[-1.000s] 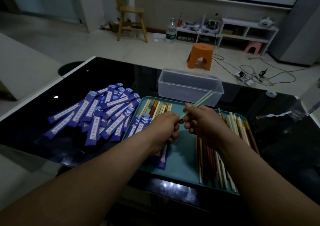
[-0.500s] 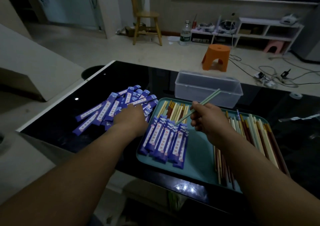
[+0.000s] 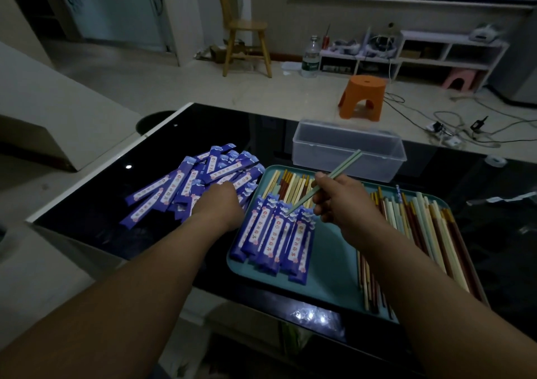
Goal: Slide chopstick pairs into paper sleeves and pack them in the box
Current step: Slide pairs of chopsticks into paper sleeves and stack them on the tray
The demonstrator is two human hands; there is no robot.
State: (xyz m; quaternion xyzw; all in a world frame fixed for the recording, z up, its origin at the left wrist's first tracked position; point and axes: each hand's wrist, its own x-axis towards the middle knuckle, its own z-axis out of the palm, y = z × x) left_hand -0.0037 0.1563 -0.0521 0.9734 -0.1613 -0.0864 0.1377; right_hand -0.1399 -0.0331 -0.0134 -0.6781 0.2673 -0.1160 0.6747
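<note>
My right hand point(image 3: 338, 201) grips a pale green chopstick pair point(image 3: 345, 166) that slants up toward the clear plastic box point(image 3: 348, 152); its lower tips hang over the sleeved chopsticks point(image 3: 276, 236) lying on the teal tray point(image 3: 328, 271). My left hand point(image 3: 220, 204) rests on the pile of empty blue paper sleeves point(image 3: 189, 184) left of the tray, its fingers hidden among them. Loose chopsticks point(image 3: 430, 233) in several colours lie along the tray's right side, and more point(image 3: 290, 182) lie at its back.
The black glass table point(image 3: 174, 134) has its near edge just below the tray. A strip of clear plastic point(image 3: 505, 197) lies at the right. On the floor beyond stand an orange stool point(image 3: 363, 96), a wooden chair point(image 3: 247, 47) and cables point(image 3: 453, 134).
My left hand left the chopstick pair and moved left onto the sleeve pile. The right hand kept the green pair. The view shifted, uncovering the sleeved chopsticks on the tray.
</note>
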